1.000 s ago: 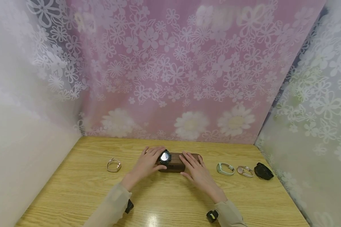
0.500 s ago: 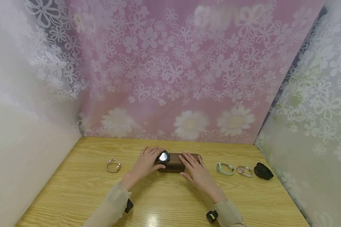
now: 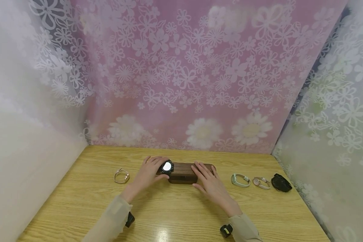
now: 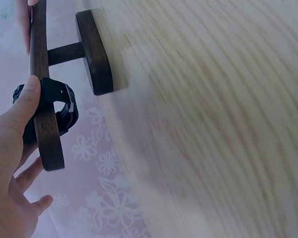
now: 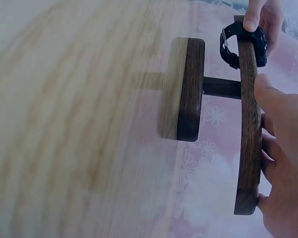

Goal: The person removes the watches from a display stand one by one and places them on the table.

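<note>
A dark wooden T-shaped watch stand stands on the table, its raised bar joined by a short post to a flat base. A black wristwatch is looped around the bar close to its left end, as the left wrist view shows its strap hanging below. My left hand holds the watch, thumb at the front edge and fingers over the far side. On the right half of the bar, my right hand grips it, with the thumb on the front edge and fingers across the top.
A thin bracelet-like watch lies on the table to the left. To the right are a mint-green watch, a pale-strapped watch and a crumpled black item. Floral curtains enclose the table.
My left hand has slid the black wristwatch leftward along the bar, towards its left end. The right hand stays in place on the stand.
</note>
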Tool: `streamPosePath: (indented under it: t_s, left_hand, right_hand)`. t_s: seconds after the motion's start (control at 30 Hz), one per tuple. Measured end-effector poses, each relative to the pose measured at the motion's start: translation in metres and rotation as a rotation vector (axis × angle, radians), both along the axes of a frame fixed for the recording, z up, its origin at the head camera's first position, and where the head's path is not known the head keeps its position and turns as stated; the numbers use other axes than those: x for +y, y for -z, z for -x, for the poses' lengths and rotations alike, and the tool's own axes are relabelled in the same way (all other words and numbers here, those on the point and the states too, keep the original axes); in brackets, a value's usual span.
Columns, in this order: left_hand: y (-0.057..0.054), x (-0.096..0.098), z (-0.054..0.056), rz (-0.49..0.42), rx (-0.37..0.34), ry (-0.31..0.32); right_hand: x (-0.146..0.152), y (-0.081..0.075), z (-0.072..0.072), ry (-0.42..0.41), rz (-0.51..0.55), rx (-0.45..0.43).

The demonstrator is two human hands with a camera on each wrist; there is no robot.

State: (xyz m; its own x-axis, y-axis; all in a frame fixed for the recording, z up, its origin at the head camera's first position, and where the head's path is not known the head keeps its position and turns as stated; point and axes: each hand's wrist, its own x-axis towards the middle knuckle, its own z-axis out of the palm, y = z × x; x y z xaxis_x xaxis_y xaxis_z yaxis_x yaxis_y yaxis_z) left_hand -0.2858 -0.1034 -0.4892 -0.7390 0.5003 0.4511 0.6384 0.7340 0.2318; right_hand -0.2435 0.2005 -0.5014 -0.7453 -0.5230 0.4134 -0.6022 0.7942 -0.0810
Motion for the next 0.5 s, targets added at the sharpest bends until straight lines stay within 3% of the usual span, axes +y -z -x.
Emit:
streamPosePath:
  t_s: [0.27,0.5]
  left_hand:
    - [-0.002,-0.016,-0.001,-0.001,0.010,-0.022]
    - [-0.005,-0.027,-0.002,0.016,-0.029,-0.044]
  right_hand:
    - [0.000,0.000,-0.001,-0.013,0.010,-0.004]
    - [0.000,-0.002,-0.002,-0.017,0.004,-0.008]
